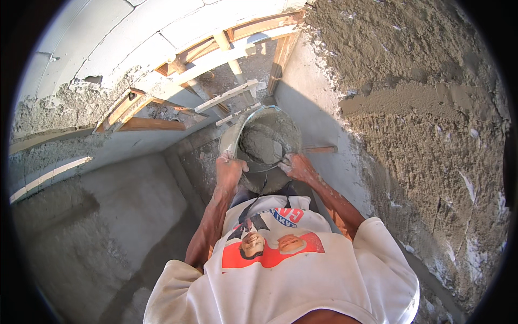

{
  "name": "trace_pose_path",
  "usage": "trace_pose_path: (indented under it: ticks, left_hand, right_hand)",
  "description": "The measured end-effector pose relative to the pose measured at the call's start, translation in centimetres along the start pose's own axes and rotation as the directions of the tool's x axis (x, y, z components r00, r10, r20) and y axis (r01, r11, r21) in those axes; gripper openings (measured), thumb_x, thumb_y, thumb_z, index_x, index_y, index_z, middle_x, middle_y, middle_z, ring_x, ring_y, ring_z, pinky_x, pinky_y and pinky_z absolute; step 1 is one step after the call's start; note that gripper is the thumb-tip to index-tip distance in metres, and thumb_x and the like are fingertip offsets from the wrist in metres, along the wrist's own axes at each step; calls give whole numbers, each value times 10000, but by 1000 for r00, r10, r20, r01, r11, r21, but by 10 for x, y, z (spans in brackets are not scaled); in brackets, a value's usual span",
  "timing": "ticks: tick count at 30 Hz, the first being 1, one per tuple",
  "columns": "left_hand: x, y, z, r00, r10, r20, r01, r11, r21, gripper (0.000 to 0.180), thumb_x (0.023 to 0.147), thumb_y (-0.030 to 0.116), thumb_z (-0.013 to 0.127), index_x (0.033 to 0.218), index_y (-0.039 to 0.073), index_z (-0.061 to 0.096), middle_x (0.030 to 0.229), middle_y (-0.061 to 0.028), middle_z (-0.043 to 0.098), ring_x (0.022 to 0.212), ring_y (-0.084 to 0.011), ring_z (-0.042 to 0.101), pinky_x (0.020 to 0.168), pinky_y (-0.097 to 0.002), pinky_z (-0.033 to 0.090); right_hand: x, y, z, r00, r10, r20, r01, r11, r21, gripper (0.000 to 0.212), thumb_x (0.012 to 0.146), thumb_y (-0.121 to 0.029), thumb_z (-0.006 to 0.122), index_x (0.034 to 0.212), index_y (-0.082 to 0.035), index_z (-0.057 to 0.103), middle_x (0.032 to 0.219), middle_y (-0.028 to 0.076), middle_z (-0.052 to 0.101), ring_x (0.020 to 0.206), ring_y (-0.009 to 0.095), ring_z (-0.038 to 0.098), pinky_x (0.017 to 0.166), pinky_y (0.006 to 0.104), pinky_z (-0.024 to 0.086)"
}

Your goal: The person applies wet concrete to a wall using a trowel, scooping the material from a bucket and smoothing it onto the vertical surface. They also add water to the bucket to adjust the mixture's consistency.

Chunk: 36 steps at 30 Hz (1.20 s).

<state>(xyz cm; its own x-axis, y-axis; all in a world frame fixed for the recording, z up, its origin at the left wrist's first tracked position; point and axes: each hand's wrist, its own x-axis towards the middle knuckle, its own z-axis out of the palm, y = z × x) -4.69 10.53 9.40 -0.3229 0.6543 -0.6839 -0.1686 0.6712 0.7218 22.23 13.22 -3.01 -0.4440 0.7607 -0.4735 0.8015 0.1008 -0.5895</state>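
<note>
Unfinished masonry surrounds the bucket (229,137). Well to its left, a pale block wall (116,40) shows bare faces and open joints, with rough mortar only along its lower part, so that coat looks partial. Below and left of the bucket, a grey surface (129,200) looks smoother. Between that side and the bucket, a wooden frame (151,124) stands open.

The left hand (230,166) holds the near-left rim of the bucket, thumb over the edge, its forearm rising steeply. Inside the bucket, a mass of wet mortar (261,140) seems far from used up. The right hand (298,166) is closed on the near-right rim, its forearm slanting in from the right. Whether the bucket is borne by both hands or rests on something, I cannot tell.

Right of the bucket, a mortar-coated wall (415,162) is largely covered but coarse; one flatter band (404,102) crosses it, so most appears unsmoothed.
</note>
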Motion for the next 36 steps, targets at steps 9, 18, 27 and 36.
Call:
trace_pose_path:
  ticks: [9, 18, 27, 36]
  left_hand:
    - [19, -59, -20, 933, -195, -304, 148, 974, -170, 282, 662, -123, 639, 910, 4, 594, 750, -50, 562, 631, -210, 570, 540, -387, 431]
    - [38, -147, -93, 950, 104, -296, -89, 994, 62, 125, 698, 40, 743, 806, 15, 687, 722, -77, 623, 540, -238, 543, 475, -426, 445]
    - [50, -187, -113, 776, -72, -627, -107, 964, -243, 301, 700, -109, 581, 995, -66, 631, 818, -136, 626, 795, -293, 663, 595, -486, 517]
    - [18, -72, -45, 961, -151, -230, 137, 988, -77, 344, 691, -79, 640, 1021, 5, 594, 791, 3, 507, 696, -141, 490, 619, -354, 409]
  right_hand:
    - [-21, -105, -201, 926, -332, -178, 294, 932, -212, 373, 987, -360, 658, 1158, -30, 637, 927, 250, 702, 903, 475, 702, 804, 554, 555]
    - [-75, -251, -547, 852, -508, -126, 487, 680, 548, 293, 1046, -262, 652, 1034, 30, 677, 664, 59, 630, 478, 121, 614, 428, 272, 467]
    - [-24, -128, -435, 373, 153, -915, 698, 604, 385, 295, 1082, -288, 600, 903, -54, 601, 639, 4, 547, 439, 79, 464, 398, 278, 375]
    - [-26, -21, -53, 983, 43, -181, -67, 989, -131, 328, 927, -260, 680, 1134, -8, 661, 1028, 236, 724, 988, 472, 706, 851, 537, 557]
